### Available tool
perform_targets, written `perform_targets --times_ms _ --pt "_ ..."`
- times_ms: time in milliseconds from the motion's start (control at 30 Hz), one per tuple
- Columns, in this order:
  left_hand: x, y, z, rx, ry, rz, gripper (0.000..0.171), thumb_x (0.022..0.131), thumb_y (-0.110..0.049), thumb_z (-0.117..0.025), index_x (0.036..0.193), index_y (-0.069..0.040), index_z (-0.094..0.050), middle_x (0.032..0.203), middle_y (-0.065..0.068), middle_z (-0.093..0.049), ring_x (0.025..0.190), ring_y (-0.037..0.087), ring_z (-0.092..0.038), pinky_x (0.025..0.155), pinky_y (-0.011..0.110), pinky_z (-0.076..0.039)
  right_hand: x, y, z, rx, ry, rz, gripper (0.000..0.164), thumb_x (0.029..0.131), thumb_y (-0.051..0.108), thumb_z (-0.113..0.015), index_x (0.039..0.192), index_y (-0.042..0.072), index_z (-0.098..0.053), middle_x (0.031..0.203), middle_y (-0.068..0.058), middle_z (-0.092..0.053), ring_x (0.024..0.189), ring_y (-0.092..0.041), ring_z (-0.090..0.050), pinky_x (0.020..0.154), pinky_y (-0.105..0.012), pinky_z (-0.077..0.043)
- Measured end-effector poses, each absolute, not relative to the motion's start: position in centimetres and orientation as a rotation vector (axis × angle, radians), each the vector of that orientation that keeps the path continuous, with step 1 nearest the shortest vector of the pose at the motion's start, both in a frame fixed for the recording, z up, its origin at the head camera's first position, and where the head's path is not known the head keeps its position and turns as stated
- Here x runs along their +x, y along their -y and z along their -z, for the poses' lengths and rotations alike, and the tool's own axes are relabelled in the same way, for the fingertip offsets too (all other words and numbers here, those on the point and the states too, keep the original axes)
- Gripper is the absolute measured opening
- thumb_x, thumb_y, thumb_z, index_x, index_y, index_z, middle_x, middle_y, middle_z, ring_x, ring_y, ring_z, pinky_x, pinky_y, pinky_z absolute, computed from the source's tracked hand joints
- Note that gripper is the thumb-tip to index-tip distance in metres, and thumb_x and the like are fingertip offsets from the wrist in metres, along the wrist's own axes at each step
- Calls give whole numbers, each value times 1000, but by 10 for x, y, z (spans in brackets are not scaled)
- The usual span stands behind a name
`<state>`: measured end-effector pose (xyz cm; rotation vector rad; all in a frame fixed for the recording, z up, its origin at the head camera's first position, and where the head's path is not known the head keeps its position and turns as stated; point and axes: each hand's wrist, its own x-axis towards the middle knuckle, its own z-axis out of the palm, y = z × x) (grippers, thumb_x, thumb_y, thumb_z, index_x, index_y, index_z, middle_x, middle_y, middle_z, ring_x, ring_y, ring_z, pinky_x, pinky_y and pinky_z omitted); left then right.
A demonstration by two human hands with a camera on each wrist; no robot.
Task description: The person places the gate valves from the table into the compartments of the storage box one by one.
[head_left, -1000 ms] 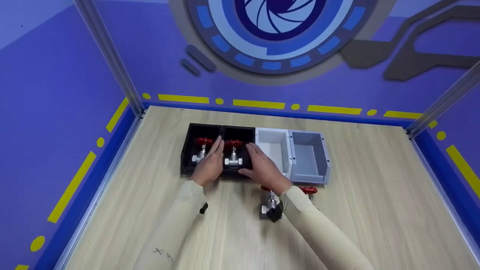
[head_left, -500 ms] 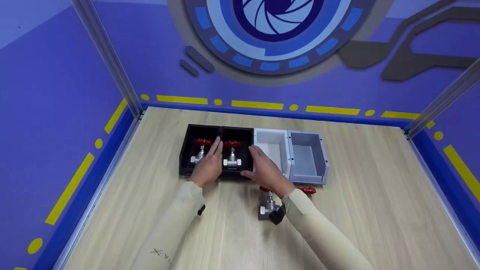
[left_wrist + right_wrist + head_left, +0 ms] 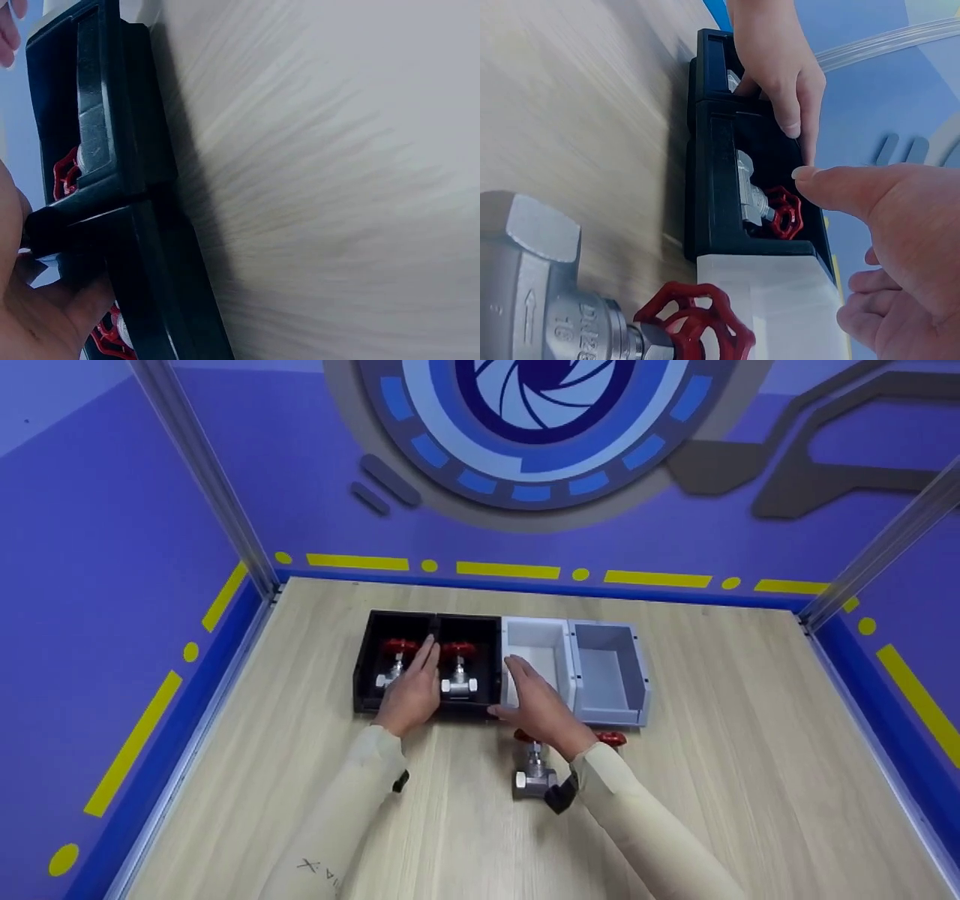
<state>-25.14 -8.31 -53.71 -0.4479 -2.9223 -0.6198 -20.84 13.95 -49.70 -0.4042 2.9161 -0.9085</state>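
Observation:
My left hand (image 3: 411, 690) straddles the wall between two black bins, with the thumb in the left bin (image 3: 161, 292) and the fingers on the other side, gripping the wall. A valve with a red handwheel (image 3: 395, 664) lies in the left black bin, partly behind this hand. Another red-wheeled valve (image 3: 459, 679) lies in the right black bin (image 3: 712, 187). My right hand (image 3: 541, 701) holds nothing; its straight fingers are over the white bin (image 3: 551, 637), with the thumb out toward the black bin's front corner.
A grey bin (image 3: 609, 675) ends the row on the right. On the wooden table (image 3: 465, 825), in front of the bins, stands a metal valve (image 3: 534, 780) beneath my right wrist. A second red handwheel (image 3: 611, 738) shows beyond the forearm. Blue-purple panels enclose the table.
My right hand has shifted right, from the right black bin's side wall to over the white bin. The left hand keeps its place on the wall between the black bins.

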Motion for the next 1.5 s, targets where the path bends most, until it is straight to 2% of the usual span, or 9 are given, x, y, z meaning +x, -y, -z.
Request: perform_targets --times_ms 167,300,400,533,733,1100,1300,1500 --pt "-248 83 535 -419 2892 609 49 94 -19 -44 142 -11 -34 151 1 -26 108 25 -55 73 40 -50 -207 -144 500 -402 -2935 895 85 76 37 -72 143 8 -28 147 -12 -32 131 -26 -37 106 -41 -34" --pt "-247 81 535 -417 2838 649 50 93 -19 -48 139 -7 -38 148 7 -32 125 29 -43 92 46 -44 -206 -148 503 -390 -2943 891 85 76 38 -72 142 8 -29 146 -12 -33 130 -26 -39 105 -41 -35" --pt "-247 79 536 -398 2811 645 49 92 -22 -49 138 -6 -39 146 9 -35 131 31 -36 100 52 -36 -205 -151 505 -370 -2931 899 85 76 38 -72 143 9 -28 147 -11 -33 131 -25 -38 106 -41 -34" --pt "-248 75 536 -387 2775 610 48 92 -23 -49 137 -6 -42 144 9 -38 132 30 -35 102 55 -33 -203 -155 506 -347 -2918 905 85 76 38 -72 143 9 -28 147 -11 -32 132 -24 -36 107 -42 -32" --pt "-247 67 532 -462 2650 651 44 90 -19 -53 131 -4 -48 139 10 -45 128 30 -40 103 48 -35 -200 -158 508 -346 -2923 896 85 76 38 -72 143 8 -29 147 -12 -33 133 -25 -35 107 -42 -32" --pt "-245 52 527 -559 2619 663 43 90 -17 -51 130 -2 -49 136 12 -47 126 30 -42 101 44 -38 -194 -163 509 -273 -2889 909 83 77 35 -72 143 12 -28 148 -9 -31 134 -24 -33 107 -43 -31" --pt "-246 44 524 -589 2628 632 43 92 -21 -48 131 -4 -48 135 11 -48 125 28 -43 102 42 -38 -190 -167 511 -302 -2922 899 82 76 33 -72 142 10 -29 147 -10 -33 133 -24 -35 106 -43 -33" --pt "-245 38 523 -603 2652 632 45 91 -21 -49 133 -4 -47 136 11 -48 125 28 -43 104 40 -36 -186 -171 512 -334 -2927 897 83 77 37 -71 143 10 -28 147 -11 -32 133 -25 -35 106 -42 -34"
